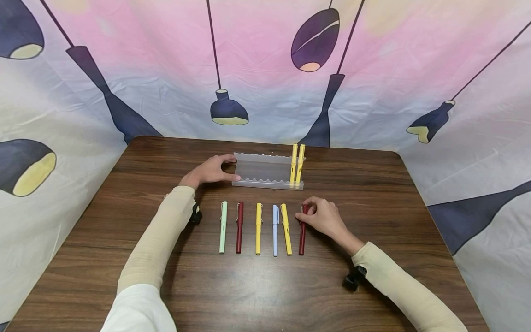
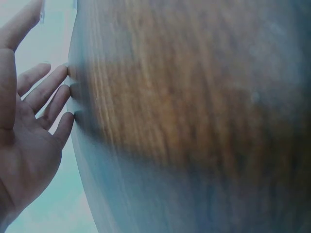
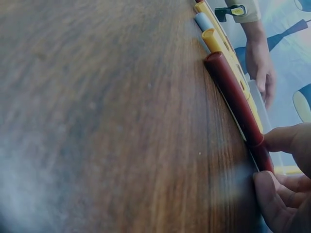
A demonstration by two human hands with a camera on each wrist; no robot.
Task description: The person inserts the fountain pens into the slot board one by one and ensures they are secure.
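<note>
Pens (image 1: pixel 258 230) before rack (image 1: pixel 263 169); table (image 1: pixel 257 295) beneath

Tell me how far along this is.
Looks done: two yellow pens rest in the clear plastic rack. In hand: the right hand pinches a dark red pen. Apparently left on the wooden table: pale green pen, second dark red pen, light blue pen, two more yellow pens.

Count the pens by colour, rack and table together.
Yellow pens: 4 (2 on the clear rack, 2 on the table)
Dark red pens: 2 (1 pinched by the right hand)
Light blue pen: 1
Mint green pen: 1
Total: 8 pens
</note>
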